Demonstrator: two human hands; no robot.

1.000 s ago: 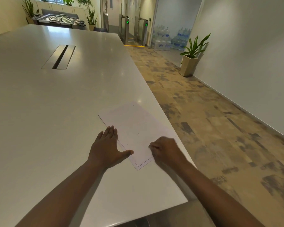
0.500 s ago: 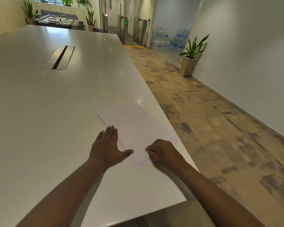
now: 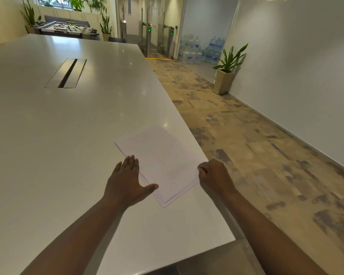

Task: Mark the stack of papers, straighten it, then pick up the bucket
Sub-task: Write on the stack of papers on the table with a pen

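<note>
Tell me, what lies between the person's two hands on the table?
The stack of papers lies between them in the head view. The left hand rests flat on its left edge, and the right hand is curled at its right edge.

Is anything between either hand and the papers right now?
Nothing visible. The left hand lies flat against the left edge of the papers, thumb on the near corner. The right hand is curled at their right edge by the table rim. No bucket is in view.

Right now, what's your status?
Left hand flat on papers. Right hand curled at their right edge. Sheets uneven. No bucket in view.
</note>
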